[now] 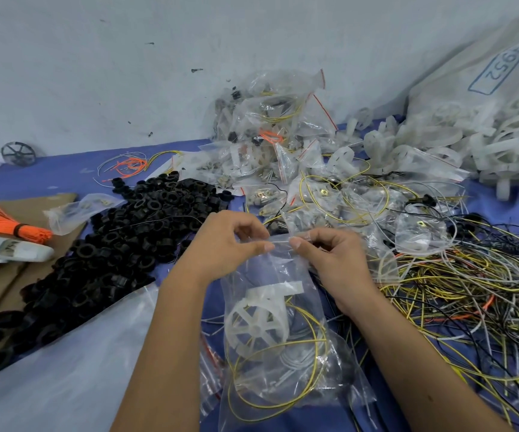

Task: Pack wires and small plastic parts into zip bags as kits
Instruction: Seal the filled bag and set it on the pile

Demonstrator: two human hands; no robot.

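Blue table [49, 176] against pale wall [96, 73]; black rings [121, 241] heaped.

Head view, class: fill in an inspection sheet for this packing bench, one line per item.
Surface: blue table cover, cardboard at left.
Job's things: zip bag holding a white wheel and yellow wire; filled bags heaped by the wall.
Clutter: black rings, orange tie bundle, white wheels.
Grippers: left hand and right hand pinch the bag's top edge.
Cables: loose wire tangle at right.
Surroundings: marked grey wall.
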